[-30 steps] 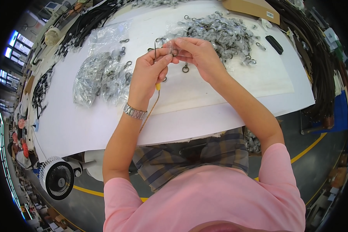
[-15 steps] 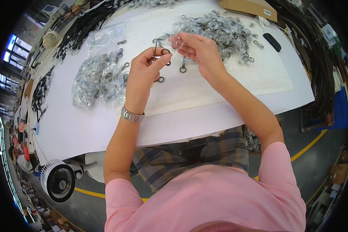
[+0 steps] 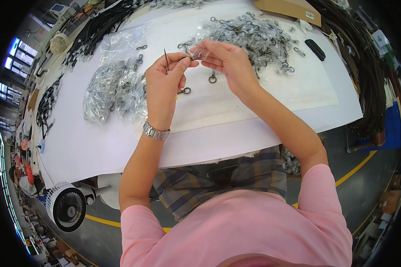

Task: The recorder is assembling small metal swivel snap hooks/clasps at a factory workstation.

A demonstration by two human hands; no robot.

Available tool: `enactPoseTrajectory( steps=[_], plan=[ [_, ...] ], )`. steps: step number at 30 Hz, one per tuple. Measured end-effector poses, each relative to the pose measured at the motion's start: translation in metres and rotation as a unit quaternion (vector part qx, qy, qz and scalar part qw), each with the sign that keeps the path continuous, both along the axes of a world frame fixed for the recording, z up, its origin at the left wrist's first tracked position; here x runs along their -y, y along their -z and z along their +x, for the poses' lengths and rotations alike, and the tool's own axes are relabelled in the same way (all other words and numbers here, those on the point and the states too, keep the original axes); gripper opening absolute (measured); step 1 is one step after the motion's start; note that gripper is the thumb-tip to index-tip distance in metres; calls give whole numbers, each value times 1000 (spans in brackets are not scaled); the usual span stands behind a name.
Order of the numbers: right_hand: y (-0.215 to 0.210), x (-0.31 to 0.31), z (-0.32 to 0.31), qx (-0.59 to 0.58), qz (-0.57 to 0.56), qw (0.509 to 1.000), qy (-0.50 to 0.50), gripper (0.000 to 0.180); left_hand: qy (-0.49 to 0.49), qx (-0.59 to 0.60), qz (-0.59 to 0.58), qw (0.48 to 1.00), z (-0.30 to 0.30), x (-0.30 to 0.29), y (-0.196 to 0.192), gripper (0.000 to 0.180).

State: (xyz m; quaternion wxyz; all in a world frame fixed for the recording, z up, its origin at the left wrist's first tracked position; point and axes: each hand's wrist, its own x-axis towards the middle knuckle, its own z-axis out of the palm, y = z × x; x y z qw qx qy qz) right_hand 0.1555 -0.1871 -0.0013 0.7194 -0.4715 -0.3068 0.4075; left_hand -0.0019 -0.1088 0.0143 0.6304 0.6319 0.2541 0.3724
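- Here, the left hand pinches a thin dark rod, its long axis near upright, tip pointing away from the person.
- The right hand nips a small metal ring piece at its fingertips, touching the left thumb.
- Both hover above the white table; loose rings lie beneath, bagged hardware to the left.

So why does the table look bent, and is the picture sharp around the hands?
Head view: the fisheye lens bows the white table edge and blackens the corners; the left hand and right hand look sharp, evenly lit, without hard shadows; the windows glare.
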Motion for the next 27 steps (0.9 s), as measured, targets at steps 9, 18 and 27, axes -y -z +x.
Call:
enactPoseTrajectory(
  steps=[9, 18, 27],
  plan=[
    [3, 3, -11, -59, 28, 998, -17, 29, -58, -60, 106, 991, 6, 1, 6, 16],
    [8, 2, -13, -6, 37, 998, -56, 32, -2, -68, 59, 996, 2, -2, 0, 24],
    [3, -1, -6, 0, 30, 989, -145, 38, 106, -18, 9, 994, -9, -30, -2, 22]
  ],
)
